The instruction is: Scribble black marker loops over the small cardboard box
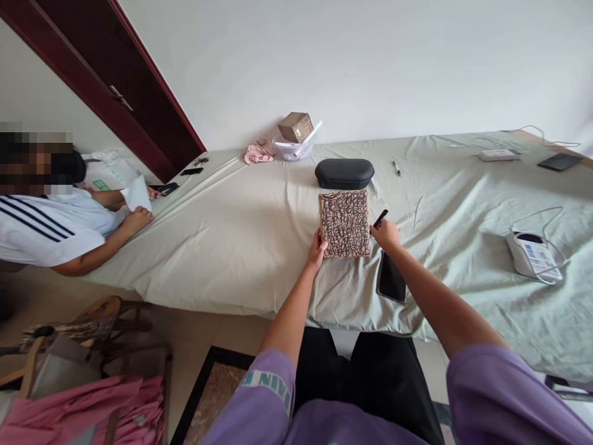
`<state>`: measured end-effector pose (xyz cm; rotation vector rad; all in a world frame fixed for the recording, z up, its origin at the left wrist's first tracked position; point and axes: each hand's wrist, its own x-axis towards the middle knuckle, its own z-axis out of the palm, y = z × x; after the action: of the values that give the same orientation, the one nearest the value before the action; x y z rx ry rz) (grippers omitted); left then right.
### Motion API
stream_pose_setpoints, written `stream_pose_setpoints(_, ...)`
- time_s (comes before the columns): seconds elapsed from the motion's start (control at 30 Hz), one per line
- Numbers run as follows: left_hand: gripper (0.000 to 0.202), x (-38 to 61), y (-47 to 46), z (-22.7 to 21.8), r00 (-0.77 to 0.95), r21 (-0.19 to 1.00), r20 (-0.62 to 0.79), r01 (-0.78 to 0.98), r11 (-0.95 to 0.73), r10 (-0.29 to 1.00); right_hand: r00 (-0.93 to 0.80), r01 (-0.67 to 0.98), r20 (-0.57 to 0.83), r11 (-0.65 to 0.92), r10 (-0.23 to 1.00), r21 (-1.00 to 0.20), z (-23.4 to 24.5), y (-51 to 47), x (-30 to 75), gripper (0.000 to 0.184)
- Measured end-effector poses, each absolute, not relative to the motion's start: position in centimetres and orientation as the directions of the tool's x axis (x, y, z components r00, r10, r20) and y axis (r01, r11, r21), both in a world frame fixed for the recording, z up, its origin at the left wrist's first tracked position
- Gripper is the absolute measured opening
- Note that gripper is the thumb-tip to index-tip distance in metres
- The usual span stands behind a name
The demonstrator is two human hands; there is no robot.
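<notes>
A square brown cardboard piece (345, 224), covered all over in looping black scribbles, is tilted up slightly above the cloth. My left hand (317, 250) grips its lower left edge, thumb on the front face. At its right edge is my right hand (385, 235), closed around a black marker (380, 218) that points up and to the right; whether those fingers also touch the cardboard I cannot tell. Just behind the cardboard lies a black zipped case (344, 173). A dark phone (391, 278) rests flat below my right wrist.
Pale green cloth (241, 247) covers the long table. At the back are a small cardboard box (295, 127) on a plastic tub, a pink cloth (259, 151) and a pen (396, 168). A corded white device (532, 254) stands right. A person (60, 228) holds white paper at left.
</notes>
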<state>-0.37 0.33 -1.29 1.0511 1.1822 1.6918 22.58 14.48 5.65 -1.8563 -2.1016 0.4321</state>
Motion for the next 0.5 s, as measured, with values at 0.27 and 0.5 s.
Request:
stream_pose_setpoints(0.27,0.101,-0.4,0.3,-1.0,-0.337,0.963,0.168,-0.144,-0.227,0.926,-0.077,0.914,0.03,0.082,0.997,-0.398,6.7,14.1,22.3,0.034)
stream_pose_setpoints(0.5,0.099,-0.4,0.3,-1.1,-0.339,0.968,0.162,-0.127,-0.216,0.927,-0.058,0.919,-0.008,0.05,0.998,-0.391,7.6,14.4,21.9,0.042)
